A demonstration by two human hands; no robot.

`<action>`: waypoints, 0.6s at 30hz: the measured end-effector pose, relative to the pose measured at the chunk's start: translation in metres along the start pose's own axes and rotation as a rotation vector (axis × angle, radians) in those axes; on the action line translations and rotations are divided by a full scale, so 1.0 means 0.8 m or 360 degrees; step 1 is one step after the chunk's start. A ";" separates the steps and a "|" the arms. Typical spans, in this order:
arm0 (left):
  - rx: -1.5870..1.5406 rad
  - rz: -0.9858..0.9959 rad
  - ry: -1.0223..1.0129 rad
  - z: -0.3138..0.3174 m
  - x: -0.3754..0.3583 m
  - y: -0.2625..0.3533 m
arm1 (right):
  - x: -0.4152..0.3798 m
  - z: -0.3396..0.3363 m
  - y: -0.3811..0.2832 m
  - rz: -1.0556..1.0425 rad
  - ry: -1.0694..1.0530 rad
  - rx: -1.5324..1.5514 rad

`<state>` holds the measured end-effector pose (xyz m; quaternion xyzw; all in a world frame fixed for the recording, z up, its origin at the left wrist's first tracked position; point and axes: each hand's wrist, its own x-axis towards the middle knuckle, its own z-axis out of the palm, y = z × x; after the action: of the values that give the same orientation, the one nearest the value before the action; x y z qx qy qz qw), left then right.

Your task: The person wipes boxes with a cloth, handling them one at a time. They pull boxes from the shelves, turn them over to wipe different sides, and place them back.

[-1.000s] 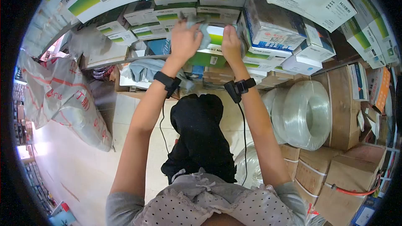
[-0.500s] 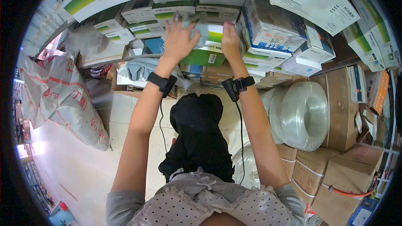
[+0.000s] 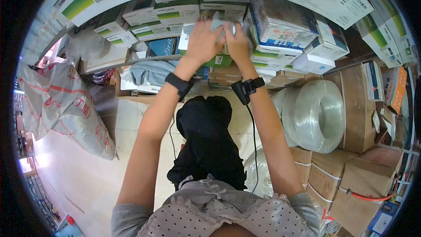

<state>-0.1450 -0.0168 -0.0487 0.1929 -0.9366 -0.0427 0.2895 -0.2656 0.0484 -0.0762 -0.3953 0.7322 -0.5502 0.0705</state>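
Note:
My left hand [image 3: 203,43] is over a white and green box [image 3: 224,60] on the low shelf, its fingers bent onto a light grey cloth [image 3: 216,21]. Close beside it, my right hand [image 3: 237,44] has its fingers curled at the cloth too, and the fingertips of both hands nearly meet. Folds of the cloth show between and behind the fingers; the rest is hidden under them. Most of the box's top is covered by my hands. Black bands with cables are strapped round both wrists.
Stacked boxes [image 3: 177,13] fill the shelf behind and beside my hands. A larger carton [image 3: 287,19] stands to the right. Below are a blue-grey garment [image 3: 153,71] in an open carton, coiled clear hose [image 3: 318,116] and brown cartons [image 3: 359,188]. A plastic sack [image 3: 72,109] stands left.
My left hand has moved right and a little down with the cloth, towards my right hand. The right hand's fingers, straighter before, are now bent at the cloth.

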 end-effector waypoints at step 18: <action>0.0125 -0.0026 0.0126 0.022 0.010 0.001 | 0.012 0.003 0.017 -0.0270 0.0035 0.0096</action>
<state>-0.1614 -0.0197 -0.0592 0.2133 -0.9237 -0.0006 0.3182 -0.2777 0.0416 -0.0858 -0.4476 0.6798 -0.5803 0.0274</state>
